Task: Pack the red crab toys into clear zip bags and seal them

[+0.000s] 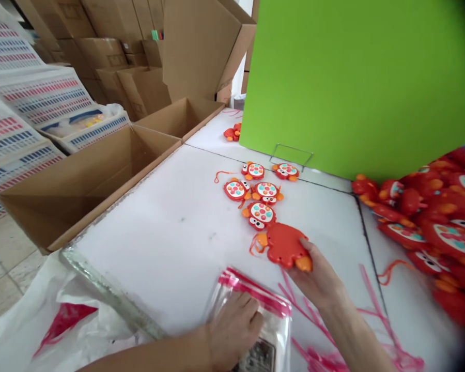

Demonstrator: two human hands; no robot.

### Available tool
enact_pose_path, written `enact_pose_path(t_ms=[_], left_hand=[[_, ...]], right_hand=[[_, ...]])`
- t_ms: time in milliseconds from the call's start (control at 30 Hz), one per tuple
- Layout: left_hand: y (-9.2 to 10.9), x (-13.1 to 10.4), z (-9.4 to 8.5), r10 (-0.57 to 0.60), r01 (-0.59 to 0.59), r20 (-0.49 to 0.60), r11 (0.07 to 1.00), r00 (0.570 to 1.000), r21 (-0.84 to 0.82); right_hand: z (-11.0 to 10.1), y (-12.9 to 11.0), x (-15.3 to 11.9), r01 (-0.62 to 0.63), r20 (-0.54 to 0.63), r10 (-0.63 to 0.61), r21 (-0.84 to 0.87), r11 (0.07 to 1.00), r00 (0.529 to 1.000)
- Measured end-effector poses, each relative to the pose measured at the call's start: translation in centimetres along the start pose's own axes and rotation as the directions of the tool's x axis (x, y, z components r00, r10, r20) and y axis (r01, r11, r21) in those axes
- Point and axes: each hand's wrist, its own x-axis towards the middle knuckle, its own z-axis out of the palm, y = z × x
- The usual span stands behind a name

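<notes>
A red toy (285, 244) with orange feet shows its plain back; my right hand (313, 274) grips it at its right edge, above the white table (166, 222). Lower down, my left hand (236, 325) rests on a clear plastic bag (281, 330) with a pink top edge, its fingers curled; what they grip, if anything, is hidden. Just beyond the held toy, several red toys (266, 191) with googly eyes and coloured buttons lie face up on the table. One has an orange cord loop (221, 175).
Open cardboard boxes (112, 212) line the table's left edge. A green board (349, 77) stands at the back with a wire stand (290, 155). Red toys (442, 232) are heaped at right. Pink strips (375, 310) lie near my right forearm. White plastic (101, 330) hangs at lower left.
</notes>
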Motion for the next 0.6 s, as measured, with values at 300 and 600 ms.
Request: enact_pose_path(t_ms=[300, 600], left_hand=[[0.7, -0.5, 0.6, -0.274, 0.186, -0.152, 0.882, 0.949, -0.432], [-0.5, 3.0, -3.4, -0.615, 0.258, -0.052, 0.405, 0.787, -0.877]], right_hand=[[-3.3, 2.9, -6.4, -0.025, 0.029, 0.023, 0.08, 0.996, 0.999], [-2.5, 5.4, -8.9, 0.11, 0.081, -0.106, -0.047, 0.993, 0.991]])
